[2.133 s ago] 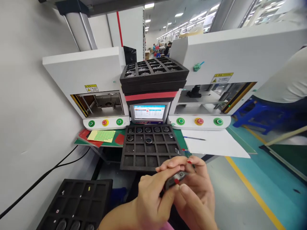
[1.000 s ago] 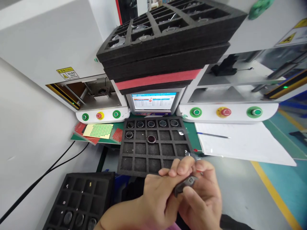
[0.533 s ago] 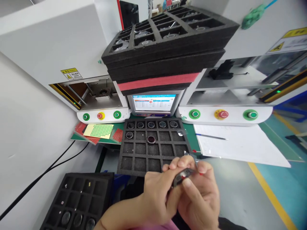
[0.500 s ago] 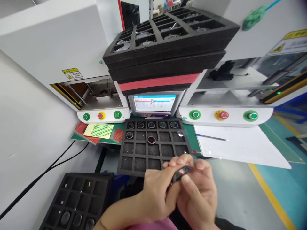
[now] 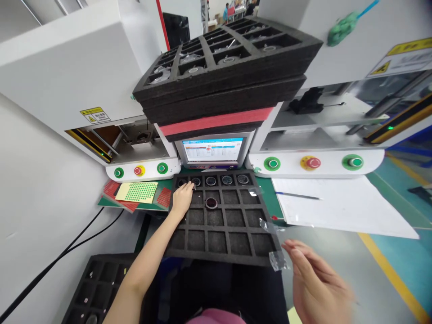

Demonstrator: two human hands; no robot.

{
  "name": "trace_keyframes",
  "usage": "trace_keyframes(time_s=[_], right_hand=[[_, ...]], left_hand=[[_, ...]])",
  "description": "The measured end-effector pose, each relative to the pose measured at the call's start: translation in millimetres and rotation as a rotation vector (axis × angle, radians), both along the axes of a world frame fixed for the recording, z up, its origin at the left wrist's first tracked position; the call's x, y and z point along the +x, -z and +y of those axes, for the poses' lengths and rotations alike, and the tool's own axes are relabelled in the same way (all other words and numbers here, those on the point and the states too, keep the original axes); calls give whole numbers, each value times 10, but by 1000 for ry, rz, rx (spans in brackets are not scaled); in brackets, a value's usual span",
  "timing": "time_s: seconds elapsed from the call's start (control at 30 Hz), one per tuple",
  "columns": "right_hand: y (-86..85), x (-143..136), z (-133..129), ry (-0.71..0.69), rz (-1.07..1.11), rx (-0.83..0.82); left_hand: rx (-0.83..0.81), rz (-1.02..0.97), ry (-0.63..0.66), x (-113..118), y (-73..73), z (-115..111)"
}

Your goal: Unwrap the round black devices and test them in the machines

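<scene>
My left hand [image 5: 182, 198] reaches over the left side of a black foam tray [image 5: 216, 260], its fingertips down at the upper-left compartments; what they hold is hidden. Round dark watch-like discs [image 5: 227, 180] fill the tray's back row. Another disc with a dark red face [image 5: 211, 203] rests in the second row, over a divider. My right hand [image 5: 312, 270] is right of the tray's near corner, thumb and forefinger pinched on a clear plastic film [image 5: 278, 261] that hangs beside the tray edge.
Stacked foam trays [image 5: 229, 90] rise in front of a screen [image 5: 212, 150]. Machines with green and red buttons [image 5: 313, 163] flank it. Paper [image 5: 337, 211] with a pen [image 5: 299, 195] lies right; a green-dot sticker sheet [image 5: 137, 192] lies left. Another foam tray [image 5: 97, 279] is lower left.
My hands have parted. The left has moved from the dark disc-like piece held in front of me to the tray's upper left; the right has moved right and down with clear film.
</scene>
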State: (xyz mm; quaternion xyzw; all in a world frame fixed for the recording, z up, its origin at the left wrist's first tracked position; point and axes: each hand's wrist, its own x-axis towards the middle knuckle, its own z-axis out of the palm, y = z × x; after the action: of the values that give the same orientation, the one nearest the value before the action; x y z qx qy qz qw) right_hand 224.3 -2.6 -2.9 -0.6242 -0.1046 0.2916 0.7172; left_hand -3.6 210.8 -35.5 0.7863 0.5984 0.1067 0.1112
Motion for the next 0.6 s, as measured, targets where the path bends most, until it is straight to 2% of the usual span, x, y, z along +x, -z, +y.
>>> trace_keyframes(time_s=[0.13, 0.23, 0.33, 0.4, 0.5, 0.6], right_hand=[[74, 14, -9, -5, 58, -13], [80, 13, 6, -42, 84, 1], [46, 3, 20, -98, 94, 32], [27, 6, 18, -128, 94, 55], [35, 38, 0, -120, 116, 71], [55, 70, -21, -91, 110, 59]], left_hand=[[-24, 0, 59, 22, -122, -159], [-38, -21, 8, 200, -215, -344], [-102, -62, -5, 432, -235, -498], [-168, -113, 39, 538, -229, -527], [-267, -228, 93, 580, -253, -469], [-348, -387, 72, 550, -362, -421]])
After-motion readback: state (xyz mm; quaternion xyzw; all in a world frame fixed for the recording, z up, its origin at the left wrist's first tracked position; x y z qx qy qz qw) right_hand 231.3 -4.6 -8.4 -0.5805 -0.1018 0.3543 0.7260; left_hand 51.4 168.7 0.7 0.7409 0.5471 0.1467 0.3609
